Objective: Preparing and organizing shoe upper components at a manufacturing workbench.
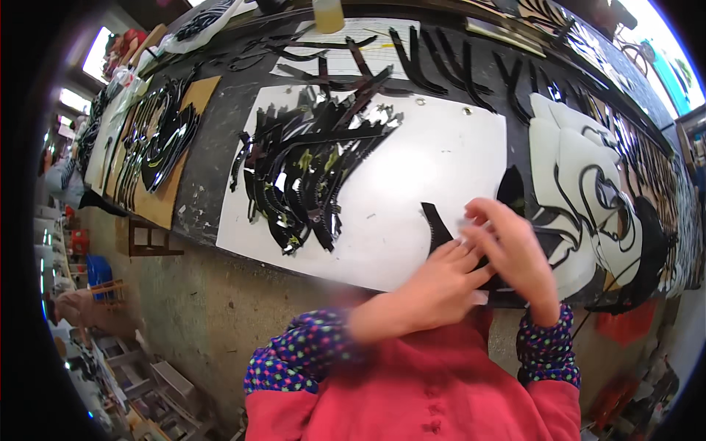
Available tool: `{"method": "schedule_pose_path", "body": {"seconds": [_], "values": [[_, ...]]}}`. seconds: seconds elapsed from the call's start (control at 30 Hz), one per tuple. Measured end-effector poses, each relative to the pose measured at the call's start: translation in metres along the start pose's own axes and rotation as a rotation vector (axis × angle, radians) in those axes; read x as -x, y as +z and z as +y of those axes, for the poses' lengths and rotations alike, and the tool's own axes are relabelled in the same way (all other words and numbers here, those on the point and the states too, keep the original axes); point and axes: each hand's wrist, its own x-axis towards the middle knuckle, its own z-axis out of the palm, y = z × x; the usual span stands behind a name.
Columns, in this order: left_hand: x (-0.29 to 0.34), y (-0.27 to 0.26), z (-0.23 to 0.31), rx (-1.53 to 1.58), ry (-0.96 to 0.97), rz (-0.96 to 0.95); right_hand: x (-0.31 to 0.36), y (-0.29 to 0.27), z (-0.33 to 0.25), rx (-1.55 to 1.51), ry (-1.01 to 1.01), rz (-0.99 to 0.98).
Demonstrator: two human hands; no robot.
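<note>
A short, curved black strip [435, 223] lies at the near right of the white board [434, 162], its lower end hidden under my hands. My left hand [441, 288] reaches across from the left, its fingers bunched together over that end of the strip. Just above and to the right, my right hand [511, 250] is bent inward, thumb and fingers drawn together. Its fingertips are smeared by motion, so what they pinch does not show. On the board's left half rests a tangled pile of glossy black strips [301, 165] with toothed edges.
Pale curved sheets [570, 169] with black strips lie to the right. A brown board [165, 198] with black strips is at the left. More strips [448, 62] and a jar of yellowish liquid [329, 16] stand at the back of the dark table [209, 165].
</note>
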Motion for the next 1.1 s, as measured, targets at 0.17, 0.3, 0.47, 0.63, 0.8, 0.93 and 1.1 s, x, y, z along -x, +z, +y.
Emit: {"method": "schedule_pose_path", "body": {"seconds": [0.17, 0.3, 0.47, 0.63, 0.8, 0.93, 1.1], "values": [[0.003, -0.099, -0.063, -0.372, -0.286, 0.379, -0.001, 0.053, -0.017, 0.404, -0.113, 0.056], [-0.024, -0.124, -0.128, -0.841, -0.205, 0.593, 0.007, 0.061, -0.009, 0.207, -0.032, 0.005], [-0.026, -0.124, -0.15, -0.745, -0.184, 0.594, -0.001, 0.043, -0.003, -0.419, 0.142, 0.163], [-0.025, -0.123, -0.12, -0.719, -0.037, 0.727, -0.033, -0.029, -0.016, 0.234, -0.441, 0.543], [0.008, -0.086, -0.081, -0.762, 0.171, 0.301, -0.037, -0.035, -0.01, 0.58, -0.412, 0.14], [0.027, -0.07, -0.086, -0.692, 0.208, 0.294, -0.026, 0.007, 0.015, 0.23, -0.126, -0.126], [0.044, -0.071, -0.096, -0.674, 0.211, 0.258, -0.019, 0.027, 0.028, 0.217, -0.202, -0.126]]}}
